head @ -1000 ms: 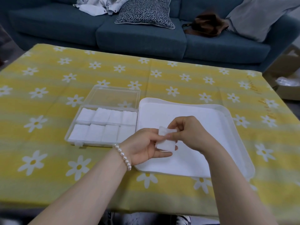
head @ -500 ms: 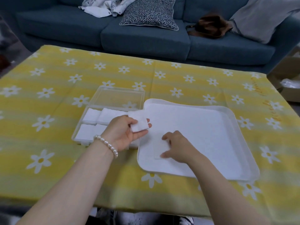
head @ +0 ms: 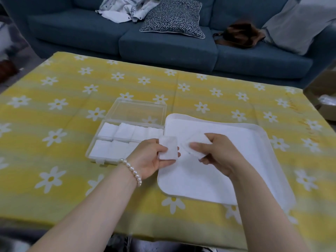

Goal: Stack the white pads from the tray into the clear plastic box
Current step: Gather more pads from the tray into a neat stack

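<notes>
A clear plastic box [head: 94,157] lies on the table left of the white tray [head: 261,131], its lid open at the back. Two rows of white pads [head: 123,132] fill its compartments. My left hand [head: 149,159], with a pearl bracelet on the wrist, holds a white pad [head: 168,150] between thumb and fingers over the tray's left edge, beside the box's near right corner. My right hand [head: 218,153] pinches another white pad [head: 197,142] lifted just above the tray. The two hands are close together.
The table has a yellow cloth with white daisies [head: 54,137]. Behind it stands a blue sofa [head: 163,46] with a patterned cushion, clothes and a brown bag. A cardboard box [head: 325,99] sits at the far right. The table's near edge runs below my forearms.
My left hand, still holding its pad, has moved right from over the box toward the tray. My right hand has lifted a pad off the tray floor and now pinches it.
</notes>
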The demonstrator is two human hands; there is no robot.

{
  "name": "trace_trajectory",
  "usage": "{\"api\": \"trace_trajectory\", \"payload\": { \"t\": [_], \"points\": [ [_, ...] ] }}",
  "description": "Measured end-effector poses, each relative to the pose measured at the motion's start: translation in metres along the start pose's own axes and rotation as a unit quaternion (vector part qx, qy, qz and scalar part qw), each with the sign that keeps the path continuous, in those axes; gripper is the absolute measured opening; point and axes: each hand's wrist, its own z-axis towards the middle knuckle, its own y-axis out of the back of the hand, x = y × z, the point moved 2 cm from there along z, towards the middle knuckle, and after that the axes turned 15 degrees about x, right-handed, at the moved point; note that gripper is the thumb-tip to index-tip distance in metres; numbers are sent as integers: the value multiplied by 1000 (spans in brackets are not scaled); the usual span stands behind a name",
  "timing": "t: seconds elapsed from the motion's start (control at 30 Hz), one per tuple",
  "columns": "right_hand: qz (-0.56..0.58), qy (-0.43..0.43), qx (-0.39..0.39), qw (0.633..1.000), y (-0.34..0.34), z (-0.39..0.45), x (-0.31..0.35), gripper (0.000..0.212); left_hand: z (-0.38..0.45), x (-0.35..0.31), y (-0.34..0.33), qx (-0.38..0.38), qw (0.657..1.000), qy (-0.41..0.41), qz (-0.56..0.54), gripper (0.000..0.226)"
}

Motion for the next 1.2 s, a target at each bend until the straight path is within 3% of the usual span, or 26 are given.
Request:
{"api": "trace_trajectory", "payload": {
  "t": [0.23, 0.33, 0.5, 1.2],
  "points": [
    [-5, -13, 138, 990, -5, -8, 9, 18, -4, 11, -16, 68, 997, 42, 18, 23],
    [-34, -25, 95, 995, -3, -9, 10, 28, -5, 11, -16, 76, 996, 41, 9, 25],
    [-52, -12, 19, 998, 2, -8, 11, 24, -5, 10, -18, 99, 994, 40, -2, 26],
    [-115, 14, -35, 993, -8, -7, 14, 23, 0, 21, -24, 122, 992, 33, -17, 33]
  ]
}}
